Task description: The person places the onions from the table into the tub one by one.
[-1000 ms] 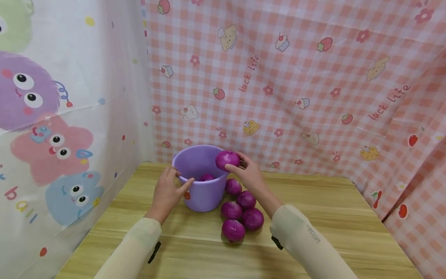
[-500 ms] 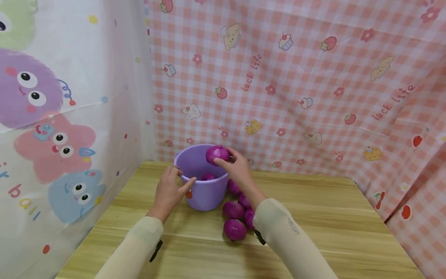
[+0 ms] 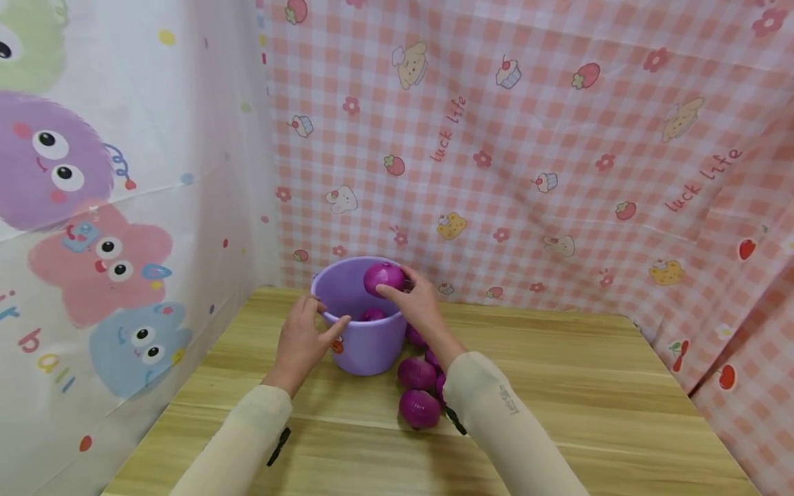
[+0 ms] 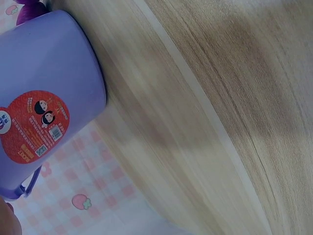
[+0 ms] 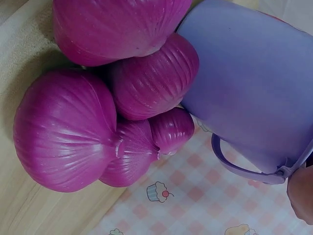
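A purple bucket [image 3: 370, 350] stands on the table, a purple-red onion [image 3: 373, 315] visible inside it. My left hand [image 3: 302, 341] holds its near-left rim, thumb and fingertips at the edge. Over the bucket's mouth, my right hand [image 3: 420, 301] grips another onion [image 3: 382, 278] from the right side. Several more onions [image 3: 420, 409] lie clustered right of the bucket, partly hidden by the right forearm. In the right wrist view, those onions [image 5: 66, 129] sit close together beside the bucket wall [image 5: 254, 73]. A round red label [image 4: 36, 127] shows on the bucket in the left wrist view.
The wooden table [image 3: 558, 386] extends to the right and front. A pink checked cloth [image 3: 496, 138] hangs behind it, and a white cloth with cartoon figures [image 3: 205, 172] hangs at the left. The bucket's handle [image 5: 244, 172] hangs at its side.
My right hand has carried the onion leftward from the bucket's right rim to over its mouth. The right forearm now covers part of the onion cluster. My left hand stays on the rim.
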### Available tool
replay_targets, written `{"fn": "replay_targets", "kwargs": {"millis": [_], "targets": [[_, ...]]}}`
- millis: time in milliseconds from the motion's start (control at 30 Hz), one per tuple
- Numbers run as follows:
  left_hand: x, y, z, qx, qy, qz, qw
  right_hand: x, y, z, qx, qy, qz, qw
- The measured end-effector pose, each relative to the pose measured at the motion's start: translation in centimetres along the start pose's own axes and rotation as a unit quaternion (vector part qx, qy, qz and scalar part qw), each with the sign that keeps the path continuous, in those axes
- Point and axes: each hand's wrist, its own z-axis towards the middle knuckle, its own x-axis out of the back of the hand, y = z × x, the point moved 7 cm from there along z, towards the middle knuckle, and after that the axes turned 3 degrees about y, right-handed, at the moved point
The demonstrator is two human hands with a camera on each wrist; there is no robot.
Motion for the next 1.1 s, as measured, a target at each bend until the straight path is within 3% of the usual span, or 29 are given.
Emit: {"fn": "replay_targets", "kwargs": {"millis": [633,1100], "targets": [[0.2,0.1,0.0,-0.009,0.002,0.002,1.0,-1.5,-0.6,0.3,0.034,-0.005,-0.058,0.9977],[0.0,-0.1,0.0,-0.002,-0.007,0.005,1.0,-1.4,-0.2,0.1,0.04,-0.02,-0.02,0.9988]]}}
